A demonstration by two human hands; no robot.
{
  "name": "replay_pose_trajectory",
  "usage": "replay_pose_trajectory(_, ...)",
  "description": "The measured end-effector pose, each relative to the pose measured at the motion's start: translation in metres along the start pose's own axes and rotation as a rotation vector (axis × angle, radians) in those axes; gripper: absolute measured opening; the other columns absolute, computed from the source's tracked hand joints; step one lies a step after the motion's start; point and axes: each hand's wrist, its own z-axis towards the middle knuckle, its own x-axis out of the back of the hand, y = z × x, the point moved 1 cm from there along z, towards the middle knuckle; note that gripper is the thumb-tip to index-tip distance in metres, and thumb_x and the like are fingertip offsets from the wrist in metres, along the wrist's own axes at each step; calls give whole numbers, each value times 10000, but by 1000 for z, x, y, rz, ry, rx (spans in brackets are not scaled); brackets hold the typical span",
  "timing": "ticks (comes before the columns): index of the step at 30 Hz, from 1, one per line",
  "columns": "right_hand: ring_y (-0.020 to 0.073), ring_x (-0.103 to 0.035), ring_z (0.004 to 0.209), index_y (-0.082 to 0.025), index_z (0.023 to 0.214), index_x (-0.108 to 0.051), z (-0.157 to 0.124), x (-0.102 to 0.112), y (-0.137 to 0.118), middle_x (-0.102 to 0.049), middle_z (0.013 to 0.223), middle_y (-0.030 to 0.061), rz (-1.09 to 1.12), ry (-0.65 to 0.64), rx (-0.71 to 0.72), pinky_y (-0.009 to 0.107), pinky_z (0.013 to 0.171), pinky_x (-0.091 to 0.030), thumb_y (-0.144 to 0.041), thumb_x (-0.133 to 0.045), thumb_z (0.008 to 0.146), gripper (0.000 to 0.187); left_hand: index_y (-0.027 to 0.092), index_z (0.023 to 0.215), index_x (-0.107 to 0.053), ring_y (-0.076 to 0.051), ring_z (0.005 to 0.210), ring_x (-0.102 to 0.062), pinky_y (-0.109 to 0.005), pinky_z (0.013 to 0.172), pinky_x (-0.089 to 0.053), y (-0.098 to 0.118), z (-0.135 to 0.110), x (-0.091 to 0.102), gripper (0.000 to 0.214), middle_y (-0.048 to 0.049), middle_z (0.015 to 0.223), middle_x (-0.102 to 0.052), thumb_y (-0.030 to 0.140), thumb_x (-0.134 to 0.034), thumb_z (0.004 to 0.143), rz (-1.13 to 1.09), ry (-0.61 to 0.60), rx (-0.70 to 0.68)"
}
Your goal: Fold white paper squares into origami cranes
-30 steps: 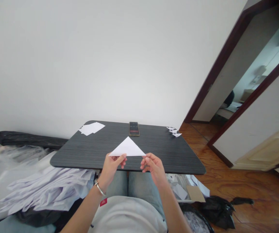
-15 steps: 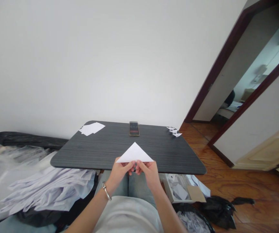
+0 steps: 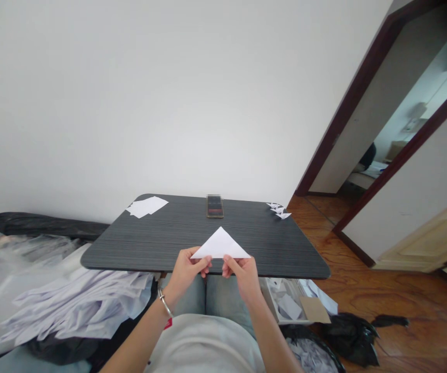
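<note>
A white paper triangle (image 3: 220, 244), folded with its point away from me, is held up just above the near edge of the dark wood-grain table (image 3: 153, 243). My left hand (image 3: 186, 270), wearing a silver bangle (image 3: 164, 303) at the wrist, pinches its lower left edge. My right hand (image 3: 243, 274) pinches the lower right edge. A small gap separates the fingers of the two hands. Part of the paper's lower edge is hidden behind my fingers.
A black phone (image 3: 214, 206) and loose white sheets (image 3: 147, 206) lie at the table's far edge, with small folded paper triangles (image 3: 279, 210) at the far right corner. A heap of white paper (image 3: 79, 305) lies left of my legs, and an open cardboard box (image 3: 285, 305) sits right.
The paper triangle has moved down and to the right since the oldest frame. My hands came together, then their fingertips parted slightly.
</note>
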Motion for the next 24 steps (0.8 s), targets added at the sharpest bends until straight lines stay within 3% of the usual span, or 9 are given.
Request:
replay_pose_trajectory(10,88,-486,361,-126,504,-610,3,8,-3,-565,424,-1,4,42,28,195,358,-388,-304,-666,653,239,118,542,-545,-71,404,-483,-170,384,-389,1,2,14,248,5,486,-566,317,-662,632,-42,36,-4)
replay_pose_trajectory(20,75,-487,370,-115,530,-620,5,17,-4,-569,446,-6,68,97,32,181,366,-381,-288,-675,663,224,111,607,-567,-68,440,-492,-165,399,-396,-2,4,30,210,-6,545,-581,294,-656,657,-98,91,-10)
replay_pose_trajectory(24,75,-484,374,-114,556,-627,4,15,-4,-562,446,-13,83,81,26,182,369,-379,-286,-675,667,210,110,728,-601,-72,465,-505,-169,414,-408,-1,5,28,241,-12,598,-599,350,-604,709,-185,89,0)
